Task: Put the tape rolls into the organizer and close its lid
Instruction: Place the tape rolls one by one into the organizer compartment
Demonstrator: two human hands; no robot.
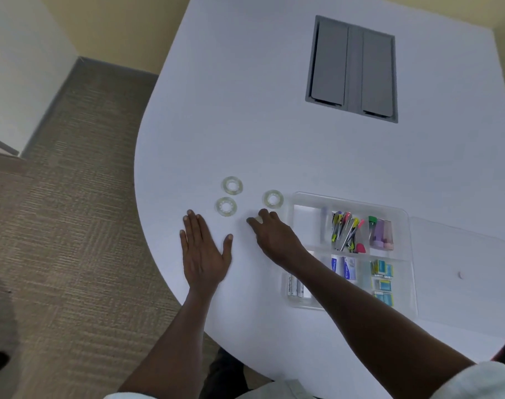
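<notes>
Head view shows a white table with three clear tape rolls lying flat near its left edge: one farthest away, one just nearer, one beside the open clear organizer. Its lid lies flat to the right. Pens, boxes and batteries fill several compartments; the right forearm crosses over the near-left ones. Left hand rests flat, fingers spread. Right hand curls over something small and pale; whether it pinches it I cannot tell.
</notes>
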